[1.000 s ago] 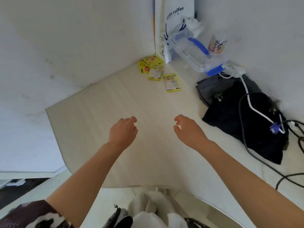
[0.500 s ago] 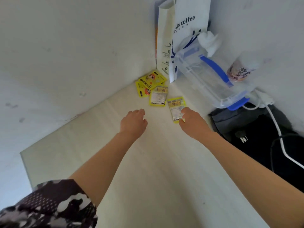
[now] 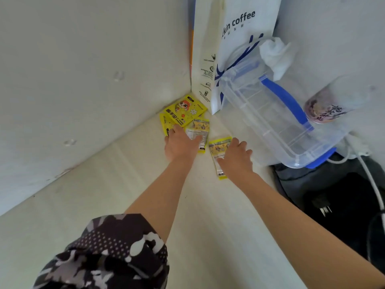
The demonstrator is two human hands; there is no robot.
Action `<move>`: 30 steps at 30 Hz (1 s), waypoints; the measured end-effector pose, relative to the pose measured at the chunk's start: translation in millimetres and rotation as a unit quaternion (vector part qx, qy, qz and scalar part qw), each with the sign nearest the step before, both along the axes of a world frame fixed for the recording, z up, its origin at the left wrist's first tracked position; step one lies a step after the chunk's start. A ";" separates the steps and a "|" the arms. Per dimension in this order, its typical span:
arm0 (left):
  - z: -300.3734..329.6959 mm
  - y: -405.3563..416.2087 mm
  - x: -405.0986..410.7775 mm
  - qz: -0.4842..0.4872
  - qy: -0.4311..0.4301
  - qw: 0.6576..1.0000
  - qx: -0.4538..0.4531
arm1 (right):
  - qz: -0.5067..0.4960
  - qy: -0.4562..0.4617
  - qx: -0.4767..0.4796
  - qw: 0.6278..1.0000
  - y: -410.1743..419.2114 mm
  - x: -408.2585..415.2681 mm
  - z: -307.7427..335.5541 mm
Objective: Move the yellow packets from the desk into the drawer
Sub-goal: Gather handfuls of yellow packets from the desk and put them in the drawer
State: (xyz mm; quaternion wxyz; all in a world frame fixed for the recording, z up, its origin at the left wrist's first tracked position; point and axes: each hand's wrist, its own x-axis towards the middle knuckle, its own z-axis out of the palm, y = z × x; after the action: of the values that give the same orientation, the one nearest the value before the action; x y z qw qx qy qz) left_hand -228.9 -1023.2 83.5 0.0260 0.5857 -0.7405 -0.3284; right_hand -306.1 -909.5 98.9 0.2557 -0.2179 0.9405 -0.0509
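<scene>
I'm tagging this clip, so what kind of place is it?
Probably a desk corner in a home or dorm: a pale desk against white walls, a coffee shop bag, a clear storage box and cables.

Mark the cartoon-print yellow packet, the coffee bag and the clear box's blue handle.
cartoon-print yellow packet [image 3: 184, 111], head view, printed face.
coffee bag [image 3: 245, 28], head view, white front panel by the lettering.
blue handle [image 3: 285, 101], head view, mid-span of the strap.

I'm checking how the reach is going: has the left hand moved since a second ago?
Yes. The left hand has gone forward to the yellow packets in the corner by the coffee bag.
</scene>
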 end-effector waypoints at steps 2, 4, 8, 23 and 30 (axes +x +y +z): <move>-2.7 3.2 -3.2 0.000 -0.007 1.000 -0.008 | -0.021 -0.017 0.004 1.000 -1.7 0.0 -1.3; -4.0 3.6 -1.1 0.017 0.016 1.000 0.011 | -0.043 -0.037 0.012 0.998 -1.7 -1.6 -1.4; -5.8 2.0 20.7 0.029 0.034 0.996 0.074 | -0.053 -0.051 0.023 0.997 3.3 -4.3 -1.3; 12.0 -29.7 77.3 -0.070 0.043 0.992 0.090 | 0.006 -0.118 -0.172 0.978 -16.1 -15.6 17.7; 23.3 -84.9 65.0 -0.039 0.115 0.992 0.044 | 0.070 -0.098 -0.254 0.960 -96.4 -36.4 28.6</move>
State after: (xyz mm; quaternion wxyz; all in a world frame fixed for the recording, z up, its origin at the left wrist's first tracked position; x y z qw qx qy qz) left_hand -163.9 -1108.1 106.8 0.0722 0.5152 -0.7397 -0.4268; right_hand -342.5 -1005.9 127.5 0.2860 -0.3347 0.8493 -0.2912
